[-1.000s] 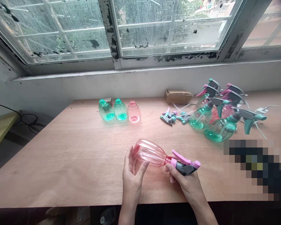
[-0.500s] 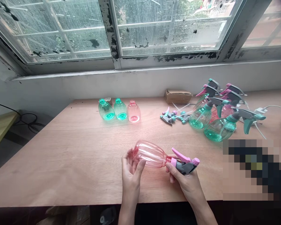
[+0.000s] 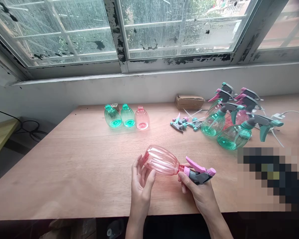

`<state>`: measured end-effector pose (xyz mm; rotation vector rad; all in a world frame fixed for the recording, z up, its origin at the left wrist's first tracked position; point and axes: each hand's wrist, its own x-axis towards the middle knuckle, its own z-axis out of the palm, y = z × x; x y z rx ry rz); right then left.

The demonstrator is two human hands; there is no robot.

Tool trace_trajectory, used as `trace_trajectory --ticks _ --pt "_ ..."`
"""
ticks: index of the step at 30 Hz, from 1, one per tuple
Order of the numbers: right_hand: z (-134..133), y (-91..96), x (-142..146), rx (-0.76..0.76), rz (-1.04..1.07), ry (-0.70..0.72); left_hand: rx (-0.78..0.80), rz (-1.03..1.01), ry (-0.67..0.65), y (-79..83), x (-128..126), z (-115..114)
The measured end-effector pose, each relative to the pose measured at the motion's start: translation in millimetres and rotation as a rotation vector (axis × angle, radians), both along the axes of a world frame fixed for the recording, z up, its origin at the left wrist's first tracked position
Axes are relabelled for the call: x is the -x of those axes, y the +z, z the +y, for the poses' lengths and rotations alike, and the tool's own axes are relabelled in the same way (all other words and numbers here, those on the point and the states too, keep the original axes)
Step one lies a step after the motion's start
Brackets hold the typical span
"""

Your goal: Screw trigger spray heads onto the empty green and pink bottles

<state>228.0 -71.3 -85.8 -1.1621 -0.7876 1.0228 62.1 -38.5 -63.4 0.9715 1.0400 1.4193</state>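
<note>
2 bare hands on 1 clear pink bottle (image 3: 161,161), which lies tipped on its side over the near part of the tabletop (image 3: 89,166), base to the left, neck lower and to the right. Left hand (image 3: 141,186): cupped at the base end, fingers part-curled behind it, thumb against the near underside; a loose cradle, palm not closed tight. Right hand (image 3: 201,194): closed in a pinch at the neck, thumb on the near side of the pink collar (image 3: 186,171), at least 1 finger showing behind. The gray spray head (image 3: 201,177) sits beyond that pinch, its pink trigger (image 3: 195,164) uppermost. Some red neck thread shows between bottle and collar; cannot tell how tightly they are joined.

Against the frame 0.5 s ago: bottle and spray head sit slightly farther right, the bottle also a touch higher; both hands keep the same holds. Things at the back look unmoved.

Back of table, left: 2 green bottles (image 3: 128,116) and 1 upright pink bottle (image 3: 142,119) in a row, all without heads. Center-right: loose spray heads (image 3: 180,125) in a small heap, in front of 1 cardboard box (image 3: 189,102). Right: cluster of bottles with heads fitted, 2 green spray bottles (image 3: 234,137) foremost, partly hiding those behind.
</note>
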Motion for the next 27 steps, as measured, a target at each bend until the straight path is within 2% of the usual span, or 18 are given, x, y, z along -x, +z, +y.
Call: trace_trajectory --ticks 5,8,16,19,22,27 --pt "-2.8 5.8 1.2 -0.006 -0.092 0.040 0.070 -0.009 0.077 -2.8 -0.8 4.2" --pt "-3.3 5.7 0.2 -0.001 -0.098 0.069 0.066 -0.012 0.077 -4.2 -0.7 6.1" --pt "-0.7 -1.1 -1.6 0.025 0.007 0.000 -0.037 0.081 -0.104 1.9 1.8 -1.2" --pt "-0.5 -3.0 -2.4 0.011 0.011 0.012 -0.061 0.103 -0.121 4.1 1.7 -3.4" --pt "-1.3 -2.1 -3.4 -0.001 -0.020 0.055 -0.041 0.100 -0.090 3.2 0.6 -2.7" --pt "-3.5 3.0 -2.0 0.014 -0.024 0.122 0.058 0.029 0.053 -1.7 -1.4 2.9"
